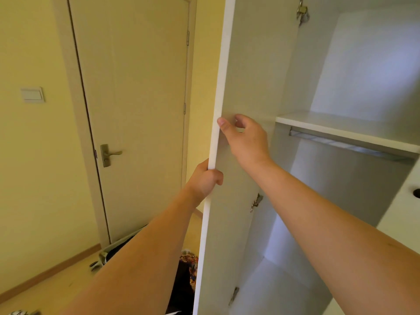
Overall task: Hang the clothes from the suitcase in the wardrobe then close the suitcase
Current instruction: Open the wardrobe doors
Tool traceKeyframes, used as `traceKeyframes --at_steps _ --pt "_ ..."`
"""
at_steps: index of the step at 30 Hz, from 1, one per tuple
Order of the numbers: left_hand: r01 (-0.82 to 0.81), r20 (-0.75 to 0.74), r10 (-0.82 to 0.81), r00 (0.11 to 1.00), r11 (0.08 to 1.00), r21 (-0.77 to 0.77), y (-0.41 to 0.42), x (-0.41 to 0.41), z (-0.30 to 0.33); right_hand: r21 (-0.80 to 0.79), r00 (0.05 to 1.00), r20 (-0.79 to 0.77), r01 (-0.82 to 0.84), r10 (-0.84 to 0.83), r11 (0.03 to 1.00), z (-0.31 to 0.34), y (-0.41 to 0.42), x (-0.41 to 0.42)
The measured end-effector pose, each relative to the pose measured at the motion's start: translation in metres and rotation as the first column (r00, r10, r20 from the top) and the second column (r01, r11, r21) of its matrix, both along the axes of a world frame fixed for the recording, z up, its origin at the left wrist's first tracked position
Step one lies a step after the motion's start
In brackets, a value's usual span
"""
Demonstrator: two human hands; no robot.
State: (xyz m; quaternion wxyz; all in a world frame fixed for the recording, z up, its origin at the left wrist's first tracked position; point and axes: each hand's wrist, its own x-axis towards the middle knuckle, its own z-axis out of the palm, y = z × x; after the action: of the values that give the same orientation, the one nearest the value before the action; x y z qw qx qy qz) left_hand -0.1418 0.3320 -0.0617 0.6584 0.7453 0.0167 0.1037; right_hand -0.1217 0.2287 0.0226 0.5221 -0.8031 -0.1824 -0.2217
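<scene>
The left hand (204,178) grips the free edge of the open wardrobe door (247,87), thumb curled round onto its inner face and the other fingers hidden behind the panel. Higher up the same edge, the right hand (246,137) rests against the door's inner face, its thumb pressed on the edge and its fingers loosely bent, holding nothing that shows. Both bare forearms reach up from the near bottom corners. To the right of the door the wardrobe (363,76) stands open, with a white shelf (341,128) across it and a metal hanging rail (350,147) just under the shelf. Low on the left, on the floor beyond the left forearm, lies the suitcase (118,248), open, with patterned clothes (189,262) showing beside the door's lower edge. Farther left stands a closed room door (136,98) with a lever handle (109,154), and a light switch (33,94) sits on the wall.
</scene>
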Motion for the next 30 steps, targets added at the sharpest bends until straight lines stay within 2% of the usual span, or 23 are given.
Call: traceKeyframes --at_steps 8,17,19,21,22,24,25,26,28,30 --pt "-0.044 -0.094 0.041 0.995 0.998 -0.035 0.046 0.027 -0.002 0.035 0.994 -0.104 -0.013 0.017 0.999 -0.003 0.041 0.030" --pt "-0.052 -0.081 0.047 0.996 0.996 -0.072 0.057 0.033 -0.003 0.094 0.995 -0.099 0.004 0.006 0.996 -0.012 0.050 0.049" --pt "-0.093 0.006 0.094 0.996 0.990 -0.102 0.051 0.032 -0.007 0.108 0.994 -0.106 -0.014 0.025 0.994 -0.014 0.048 0.051" --pt "-0.277 0.140 0.293 0.946 0.953 -0.125 0.035 0.026 -0.013 0.123 0.993 -0.117 -0.017 0.032 0.992 -0.016 0.040 0.052" --pt "-0.427 0.213 0.438 0.873 0.899 -0.095 0.024 0.024 -0.016 0.134 0.992 -0.123 -0.003 0.019 0.991 -0.017 0.034 0.053" --pt "-0.697 0.376 0.638 0.672 0.716 0.031 0.001 0.020 -0.015 0.157 0.991 -0.130 0.041 -0.021 0.987 -0.018 0.015 0.054" --pt "-0.754 0.460 0.646 0.609 0.651 0.085 -0.013 0.017 -0.014 0.161 0.990 -0.132 0.065 -0.044 0.985 -0.018 -0.001 0.052" --pt "-0.774 0.535 0.611 0.584 0.618 0.138 -0.022 0.014 -0.010 0.167 0.989 -0.131 0.084 -0.062 0.982 -0.018 -0.012 0.052" --pt "-0.770 0.624 0.512 0.590 0.591 0.243 -0.046 0.013 -0.005 0.179 0.986 -0.127 0.126 -0.104 0.976 -0.015 -0.046 0.050" --pt "-0.749 0.652 0.443 0.615 0.585 0.310 -0.074 0.014 -0.002 0.189 0.981 -0.117 0.173 -0.153 0.967 -0.012 -0.084 0.047"
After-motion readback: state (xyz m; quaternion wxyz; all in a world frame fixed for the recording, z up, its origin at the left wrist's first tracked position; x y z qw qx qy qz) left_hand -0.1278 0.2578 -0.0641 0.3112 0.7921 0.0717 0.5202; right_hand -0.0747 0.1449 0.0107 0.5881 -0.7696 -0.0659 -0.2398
